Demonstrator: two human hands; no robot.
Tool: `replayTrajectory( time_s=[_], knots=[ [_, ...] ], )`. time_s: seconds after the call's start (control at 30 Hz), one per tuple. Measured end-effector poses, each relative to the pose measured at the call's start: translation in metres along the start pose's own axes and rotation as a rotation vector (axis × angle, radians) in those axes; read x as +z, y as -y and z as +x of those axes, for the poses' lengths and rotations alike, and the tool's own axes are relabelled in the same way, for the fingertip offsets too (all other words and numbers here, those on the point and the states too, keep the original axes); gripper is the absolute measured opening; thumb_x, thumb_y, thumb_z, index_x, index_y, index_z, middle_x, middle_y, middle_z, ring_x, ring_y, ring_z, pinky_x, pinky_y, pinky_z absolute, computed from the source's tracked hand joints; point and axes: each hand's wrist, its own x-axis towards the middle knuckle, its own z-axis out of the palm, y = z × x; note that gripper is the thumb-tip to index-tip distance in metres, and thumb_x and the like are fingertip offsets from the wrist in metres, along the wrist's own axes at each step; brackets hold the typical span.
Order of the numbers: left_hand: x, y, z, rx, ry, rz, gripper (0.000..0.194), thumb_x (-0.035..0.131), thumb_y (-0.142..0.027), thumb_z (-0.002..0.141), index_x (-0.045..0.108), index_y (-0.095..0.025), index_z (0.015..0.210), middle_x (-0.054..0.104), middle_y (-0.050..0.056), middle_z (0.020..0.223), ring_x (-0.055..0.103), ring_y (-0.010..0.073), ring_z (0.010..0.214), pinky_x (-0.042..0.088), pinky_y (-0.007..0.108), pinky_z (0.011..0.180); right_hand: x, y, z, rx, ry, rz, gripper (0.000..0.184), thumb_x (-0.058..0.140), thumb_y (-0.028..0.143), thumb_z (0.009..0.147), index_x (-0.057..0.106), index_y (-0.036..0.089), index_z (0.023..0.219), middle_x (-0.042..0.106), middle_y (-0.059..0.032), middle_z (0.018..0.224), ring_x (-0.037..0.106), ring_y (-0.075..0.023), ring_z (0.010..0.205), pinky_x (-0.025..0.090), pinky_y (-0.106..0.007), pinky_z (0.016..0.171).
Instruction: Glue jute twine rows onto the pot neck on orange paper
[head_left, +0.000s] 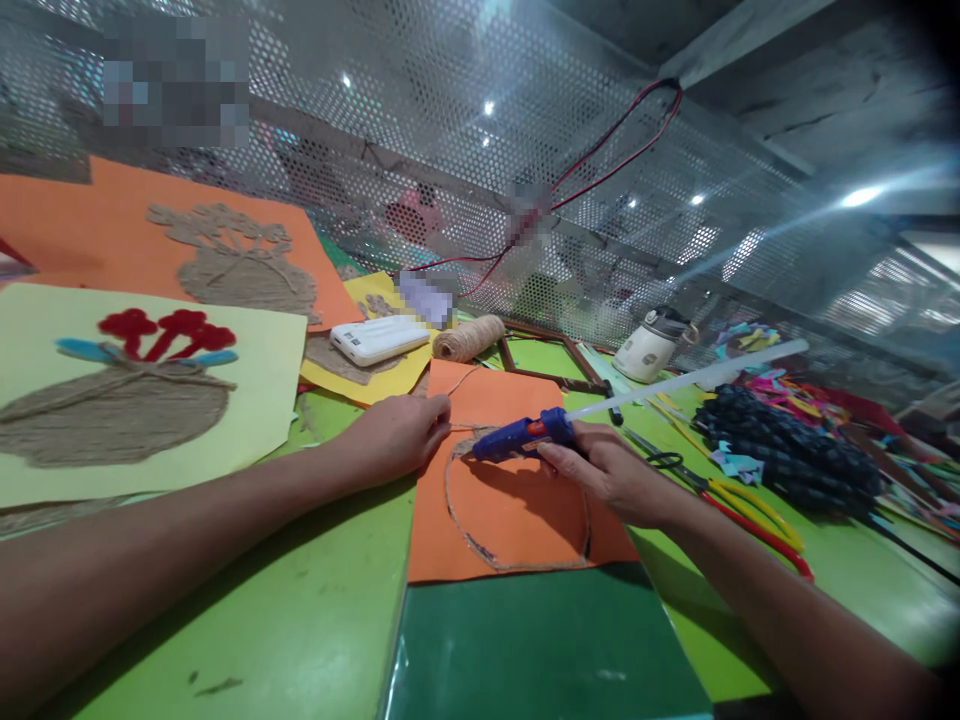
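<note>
My right hand [611, 470] grips a blue hot glue gun [521, 436] with a long clear glue stick [675, 385] sticking out of its back. Its nozzle points left, at the upper edge of a rounded twine outline [448, 495] on an orange sheet [525, 500]. At the sheet's left edge, my left hand [397, 437] is closed in a pinch on the twine [466, 427], which runs from the fingers toward the nozzle. Whether the nozzle touches the sheet I cannot tell. Under the orange sheet lies a dark green board [540, 640].
Left lie vase pictures on pale yellow [262, 350] and orange sheets [112, 220]. Beyond my hands are a white power bank [381, 340], a twine roll [472, 338] and a brown frame [555, 350]. Scissors [750, 515], black patterned cloth [787, 450] and a white bottle [646, 345] are right.
</note>
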Motion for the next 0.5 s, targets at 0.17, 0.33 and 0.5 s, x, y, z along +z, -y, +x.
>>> replayTrajectory(
  time_s=[0.17,0.33,0.5],
  knots=[
    [-0.001,-0.001,-0.001,-0.004,0.008,0.004,0.024,0.047,-0.030,0.103,0.068,-0.020,0.101,0.080,0.012,0.092,0.073,0.0300,0.085,0.042,0.034,0.067,0.001,0.004,0.000,0.032,-0.015,-0.024,0.043,0.050,0.051,0.106,0.065,0.019,0.080,0.068,-0.0056,0.081,0.060,-0.0193,0.073,0.044,-0.031,0.068],
    [-0.002,-0.002,-0.001,-0.006,0.015,0.005,0.021,0.049,-0.030,0.104,0.067,-0.021,0.101,0.079,0.010,0.091,0.073,0.0288,0.083,0.040,0.033,0.065,0.010,0.002,0.004,0.008,-0.017,0.031,0.038,0.051,0.048,0.106,0.067,0.019,0.086,0.069,-0.0048,0.080,0.060,-0.0189,0.073,0.047,-0.029,0.067],
    [-0.001,0.000,-0.001,0.003,0.008,0.000,0.021,0.049,-0.030,0.104,0.067,-0.020,0.100,0.079,0.012,0.093,0.073,0.0294,0.084,0.040,0.033,0.066,0.008,-0.001,0.001,0.011,-0.005,0.005,0.041,0.051,0.049,0.108,0.070,0.019,0.088,0.071,-0.0051,0.081,0.060,-0.0192,0.074,0.047,-0.030,0.067]
  ],
)
